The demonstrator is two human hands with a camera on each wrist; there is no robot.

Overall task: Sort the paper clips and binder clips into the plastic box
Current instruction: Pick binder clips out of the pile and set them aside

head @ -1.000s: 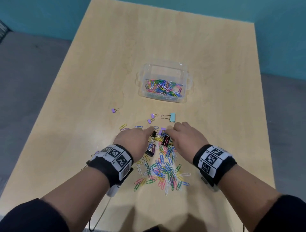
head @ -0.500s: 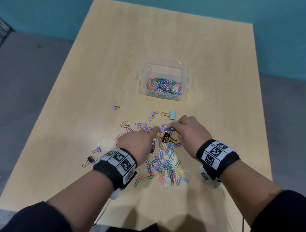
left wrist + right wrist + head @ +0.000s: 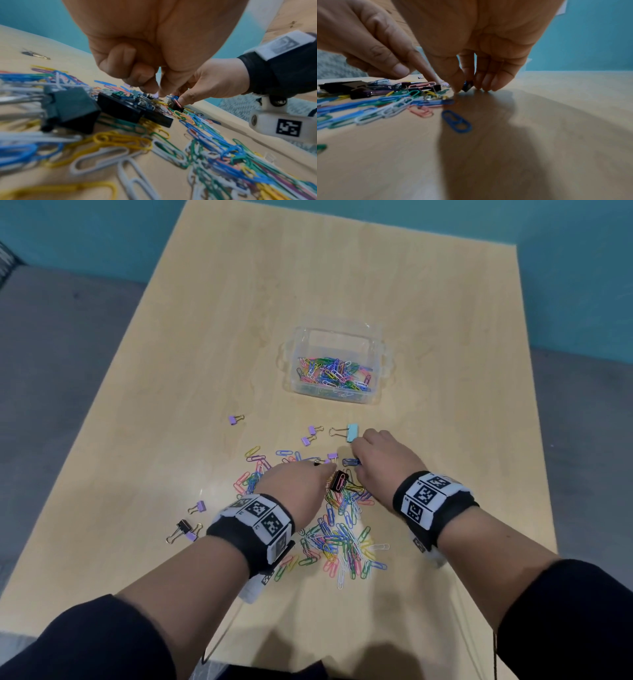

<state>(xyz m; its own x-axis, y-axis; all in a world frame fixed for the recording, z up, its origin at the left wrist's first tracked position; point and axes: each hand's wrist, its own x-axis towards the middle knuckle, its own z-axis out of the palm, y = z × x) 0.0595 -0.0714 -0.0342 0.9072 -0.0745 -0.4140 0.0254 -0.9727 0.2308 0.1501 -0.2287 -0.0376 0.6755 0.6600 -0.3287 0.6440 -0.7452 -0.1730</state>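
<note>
A clear plastic box (image 3: 376,361) with coloured paper clips in its near half stands past my hands. A pile of paper clips (image 3: 342,539) mixed with black binder clips (image 3: 339,481) lies between my wrists. My left hand (image 3: 325,469) reaches a straight index finger (image 3: 426,70) down onto the pile's far edge, its other fingers curled in, and holds nothing. My right hand (image 3: 359,458) has its fingertips on the table, pinching a small dark clip (image 3: 467,85) between thumb and fingers. A light blue binder clip (image 3: 352,433) lies just beyond it.
Small purple binder clips (image 3: 235,419) lie scattered left of the pile, with a black one (image 3: 183,527) by the table's left edge. One blue paper clip (image 3: 456,121) lies alone under my right palm. Bare wooden table (image 3: 462,405) surrounds the box.
My right hand has slid away from the pile toward the light blue binder clip, taking the small dark clip along. My left hand has drawn back slightly, uncovering clips on the pile's left.
</note>
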